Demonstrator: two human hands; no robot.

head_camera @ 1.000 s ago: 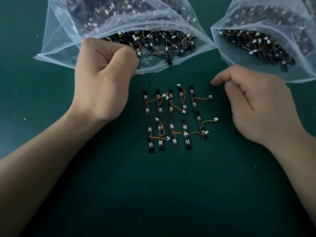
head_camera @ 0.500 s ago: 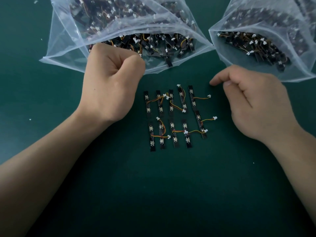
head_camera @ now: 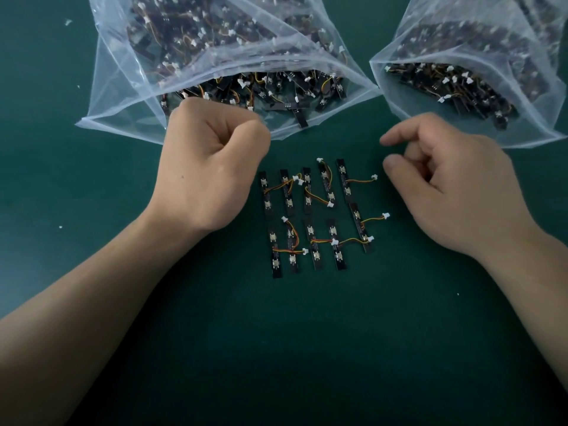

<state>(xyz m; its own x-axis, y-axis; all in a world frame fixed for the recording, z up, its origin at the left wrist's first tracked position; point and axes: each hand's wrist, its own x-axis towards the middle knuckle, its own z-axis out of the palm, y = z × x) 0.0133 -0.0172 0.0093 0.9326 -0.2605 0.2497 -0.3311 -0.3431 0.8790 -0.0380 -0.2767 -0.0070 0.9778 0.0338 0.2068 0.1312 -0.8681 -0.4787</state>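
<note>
Small black circuit strips with orange leads [head_camera: 313, 215] lay in two rows on the dark green table [head_camera: 276, 348], between the hands, with their long axes pointing away from the person. The left hand [head_camera: 212, 167] was a closed fist showing nothing inside. The right hand [head_camera: 451, 186], loosely curled and empty, sat just beside the rightmost strips.

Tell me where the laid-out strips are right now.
At the centre of the head view, the strips lie in two rows on the green mat, between the left hand and the right hand, just in front of the left bag.
</note>
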